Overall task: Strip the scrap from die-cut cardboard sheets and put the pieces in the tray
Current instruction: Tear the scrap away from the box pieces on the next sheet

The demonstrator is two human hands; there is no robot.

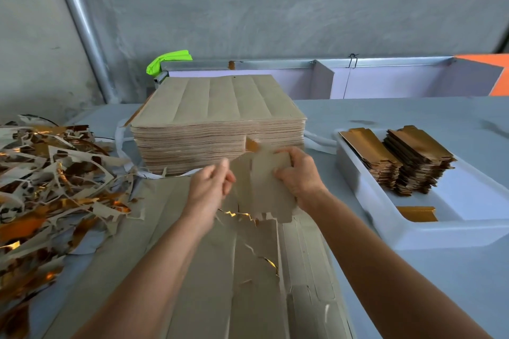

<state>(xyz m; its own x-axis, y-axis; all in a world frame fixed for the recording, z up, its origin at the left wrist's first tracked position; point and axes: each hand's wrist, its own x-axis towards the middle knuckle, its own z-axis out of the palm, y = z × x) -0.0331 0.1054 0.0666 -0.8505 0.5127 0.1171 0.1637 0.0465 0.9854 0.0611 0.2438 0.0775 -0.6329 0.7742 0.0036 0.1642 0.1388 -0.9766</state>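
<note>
Nearest the camera, at the bottom centre of the frame, a torn die-cut sheet (209, 278) lies brown side up on the grey tabletop (429, 278), gold foil showing along its ripped edges. Just above it, at mid-frame, both hands hold a cardboard piece (261, 187) lifted off the sheet. The right hand (298, 176) has its grip closed round the piece's right edge, fingers curled over it. The left hand (210, 190) is at the piece's left edge with fingers curled; motion blur hides whether its grip has hold of anything. At the left edge lies a heap of scrap (52, 187). At the right, a white tray (429, 234) holds stacked gold pieces (396, 162). Further back, centre, stands a tall stack of uncut sheets (220, 124)
</note>
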